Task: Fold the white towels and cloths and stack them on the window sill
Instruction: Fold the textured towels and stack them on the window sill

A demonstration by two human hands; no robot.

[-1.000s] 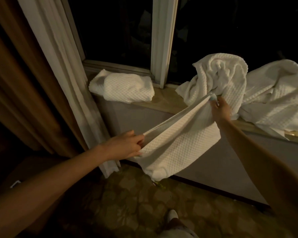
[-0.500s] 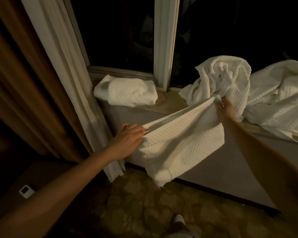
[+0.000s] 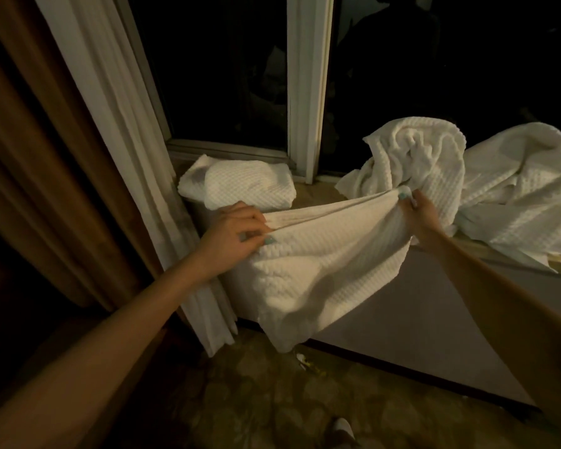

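Note:
A white waffle-weave towel (image 3: pixel 321 267), folded double, hangs in front of the wall below the window sill (image 3: pixel 318 194). My left hand (image 3: pixel 237 234) pinches its upper left end and my right hand (image 3: pixel 421 215) pinches its upper right end, so the top edge is stretched between them. A folded white towel (image 3: pixel 243 184) lies on the sill at the left, just behind my left hand. Behind my right hand, a crumpled white towel (image 3: pixel 415 160) is heaped on the sill, with a larger rumpled white cloth (image 3: pixel 525 196) beside it.
A white curtain (image 3: pixel 127 150) and a brown drape (image 3: pixel 39 163) hang at the left, close to the sill's end. Dark window panes and a white frame post (image 3: pixel 308 92) stand behind the sill. Patterned carpet (image 3: pixel 240 400) lies below, with a foot (image 3: pixel 344 429) at the bottom edge.
Both hands have carried the held towel up and towards the sill. My left hand has moved closer to the folded towel, and the held towel's top edge now lies flatter.

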